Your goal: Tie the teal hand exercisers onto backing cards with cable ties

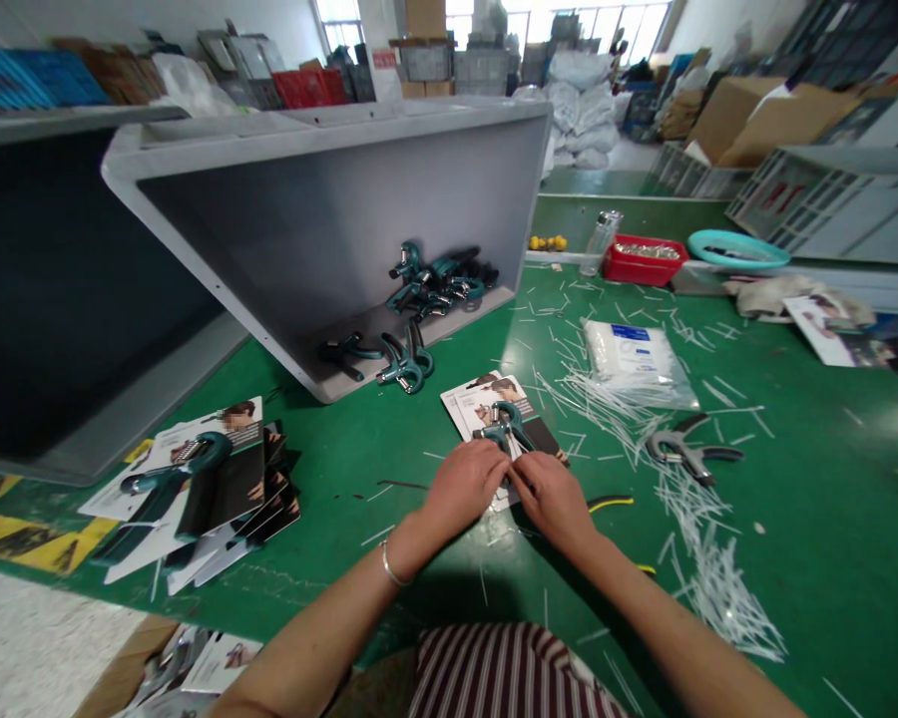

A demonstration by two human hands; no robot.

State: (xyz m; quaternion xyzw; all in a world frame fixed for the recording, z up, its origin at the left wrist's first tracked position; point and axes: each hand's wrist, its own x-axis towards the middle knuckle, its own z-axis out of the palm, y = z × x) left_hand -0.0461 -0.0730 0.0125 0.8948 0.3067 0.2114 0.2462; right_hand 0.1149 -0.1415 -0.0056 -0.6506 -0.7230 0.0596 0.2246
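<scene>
A teal and black hand grip strengthener (505, 419) lies on a printed backing card (460, 404) in front of me. My left hand (468, 479) and my right hand (554, 497) meet over its lower part, fingertips pinched close together. A white cable tie (516, 446) shows between the fingers; its ends are hidden. The card reaches out beyond both hands. Beside my right forearm, pliers with yellow-edged handles (612, 501) are partly covered. To the left, another teal hand grip (187, 469) rests on a stack of cards (250, 469).
A grey crate (329, 189) tipped on its side holds several teal hand grips (441, 284). Loose cable ties (725, 588) are strewn across the right side, around a grey hand grip (692, 449) and a plastic bag (636, 359). A red bin (644, 261) stands behind.
</scene>
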